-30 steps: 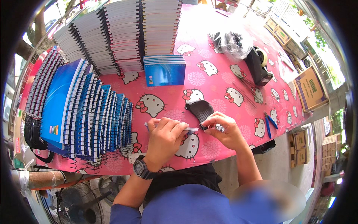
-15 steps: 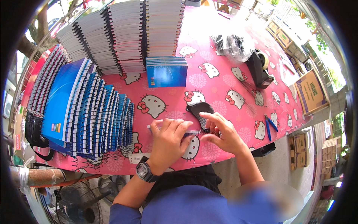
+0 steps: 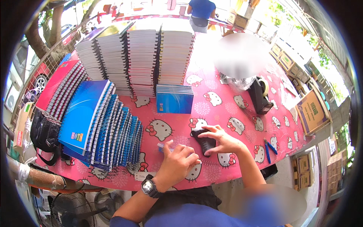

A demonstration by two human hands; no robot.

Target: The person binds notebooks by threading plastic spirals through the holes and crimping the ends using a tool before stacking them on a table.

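My left hand (image 3: 178,166) is closed near the table's front edge, its fingers curled together. A pale blue and white strip-like edge (image 3: 162,148) shows behind its knuckles; the hand hides the rest. From beside its fingertips a thin wire coil (image 3: 217,164) stretches right across the tablecloth. Farther right, my right hand (image 3: 224,140) has its thumb and fingers around a black, ribbed object (image 3: 206,144) whose kind I cannot make out. A watch (image 3: 149,187) is on my left wrist.
Blue spiral notebooks (image 3: 89,121) fan out at left, beside red ones (image 3: 62,89). Tall notebook stacks (image 3: 143,56) and a short blue pile (image 3: 174,100) stand behind. At right are a tape dispenser (image 3: 261,96), blue-handled pliers (image 3: 269,151) and a carton (image 3: 312,111). A person (image 3: 201,13) is far back.
My left hand has lowered and its fingers have curled in. My right hand has come down onto the black ribbed object. The view has tilted upward, bringing a person at the back into sight.
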